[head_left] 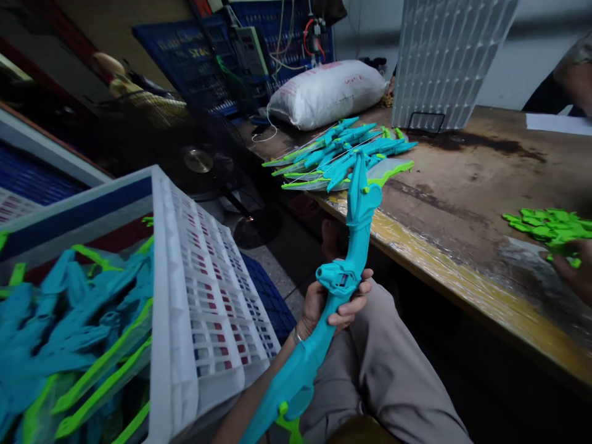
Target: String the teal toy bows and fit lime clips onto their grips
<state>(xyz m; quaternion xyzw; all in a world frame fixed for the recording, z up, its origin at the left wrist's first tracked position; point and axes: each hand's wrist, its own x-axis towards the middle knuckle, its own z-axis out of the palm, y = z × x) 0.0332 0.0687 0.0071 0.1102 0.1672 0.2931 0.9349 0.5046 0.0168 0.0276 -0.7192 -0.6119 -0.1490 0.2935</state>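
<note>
My left hand [345,311] is closed around the middle of a turquoise toy bow [319,336], which slants from bottom centre up towards the table. The bow has a hexagonal hub with a small slot and light green bits at its ends. At the right edge, my right hand [579,271] touches a heap of bright green plastic pieces [550,225]; it is dark and cut off, so its grip is unclear. A pile of turquoise bows [342,151] with green-edged limbs and strings lies on the table [462,197].
At left stands a white slatted crate [178,296] holding many turquoise and green bows [78,333]. A stuffed white sack [328,92] and a grey ribbed panel [448,61] stand at the table's back. Another person's arm [573,74] shows at upper right.
</note>
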